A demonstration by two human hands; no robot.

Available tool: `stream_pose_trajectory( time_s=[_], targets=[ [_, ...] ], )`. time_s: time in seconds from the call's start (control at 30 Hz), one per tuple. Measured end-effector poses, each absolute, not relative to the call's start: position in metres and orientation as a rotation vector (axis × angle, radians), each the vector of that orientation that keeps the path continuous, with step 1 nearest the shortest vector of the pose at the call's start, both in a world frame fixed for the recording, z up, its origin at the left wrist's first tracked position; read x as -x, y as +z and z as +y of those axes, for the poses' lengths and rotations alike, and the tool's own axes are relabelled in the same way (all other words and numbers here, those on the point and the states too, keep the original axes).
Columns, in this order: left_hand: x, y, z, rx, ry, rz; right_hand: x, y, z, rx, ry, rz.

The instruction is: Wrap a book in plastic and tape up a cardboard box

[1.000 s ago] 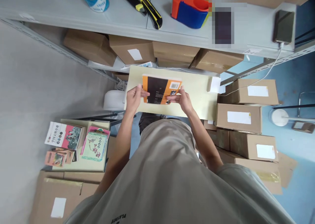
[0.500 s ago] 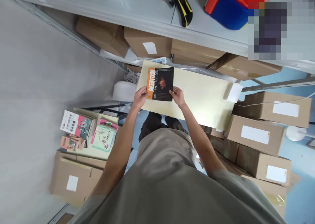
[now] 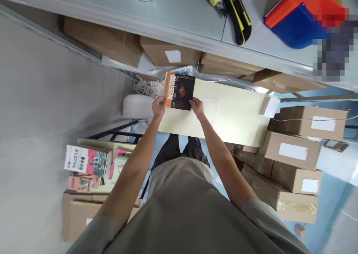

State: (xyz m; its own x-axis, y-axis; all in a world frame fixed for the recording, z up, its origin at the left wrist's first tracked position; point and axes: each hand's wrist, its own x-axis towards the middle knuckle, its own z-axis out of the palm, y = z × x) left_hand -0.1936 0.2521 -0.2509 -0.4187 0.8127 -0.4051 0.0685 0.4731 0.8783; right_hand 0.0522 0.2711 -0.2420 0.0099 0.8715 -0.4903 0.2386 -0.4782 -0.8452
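Note:
A black book with an orange strip (image 3: 180, 92) is held flat, cover up, over the left part of a pale yellow table (image 3: 237, 112). My left hand (image 3: 159, 107) grips its lower left edge, and my right hand (image 3: 197, 105) pinches its lower right edge. Under the book, to the right, a faint clear rectangular sheet or bag (image 3: 210, 110) lies on the tabletop. A small white box (image 3: 270, 106) sits at the table's right end.
Above the table, a grey shelf (image 3: 181, 19) bears a yellow-black cutter (image 3: 237, 15) and an orange-blue tool (image 3: 296, 19). Cartons (image 3: 292, 149) are stacked at right. Books (image 3: 86, 160) lie on a side table at left, near a white bin (image 3: 140, 106).
The view has shifted, with the shelf tools now further right. Both hands still hold the book, which has moved slightly up and left, baring the clear rectangle on the table.

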Motion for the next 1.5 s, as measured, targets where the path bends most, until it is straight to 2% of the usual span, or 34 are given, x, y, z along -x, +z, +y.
stream_pose_trajectory(
  time_s=[0.1, 0.2, 0.3, 0.57, 0.7, 0.87, 1.03, 1.2, 1.37, 1.5],
  targets=[
    [0.213, -0.255, 0.232, -0.816, 0.867, 2.000, -0.083, -0.234, 0.240, 2.108, 1.032, -1.072],
    [0.230, -0.255, 0.207, -0.927, 0.507, 2.084, -0.116, -0.223, 0.207, 2.514, 0.635, -0.927],
    [0.238, -0.256, 0.192, -1.038, 0.316, 2.043, -0.133, -0.215, 0.187, 2.669, 0.634, -0.829],
    [0.255, -0.245, 0.200, -1.184, 0.271, 1.941, -0.122, -0.182, 0.167, 2.492, 0.738, -0.873],
    [0.270, -0.232, 0.205, -1.205, 0.260, 1.930, -0.120, -0.144, 0.174, 2.296, 0.756, -1.019],
    [0.287, -0.216, 0.195, -1.220, 0.259, 1.866, -0.112, -0.074, 0.170, 2.269, 0.524, -1.305],
    [0.296, -0.191, 0.164, -1.228, 0.356, 1.828, -0.095, -0.006, 0.132, 2.180, 0.412, -1.455],
    [0.285, -0.158, 0.132, -1.126, 0.727, 1.776, -0.099, 0.036, 0.096, 2.107, 0.234, -1.400],
    [0.259, -0.106, 0.121, -1.045, 1.023, 1.627, -0.147, 0.067, 0.073, 1.987, 0.050, -1.258],
    [0.216, -0.073, 0.125, -1.177, 1.034, 1.500, -0.212, 0.068, 0.066, 1.894, 0.011, -1.156]
  ],
)
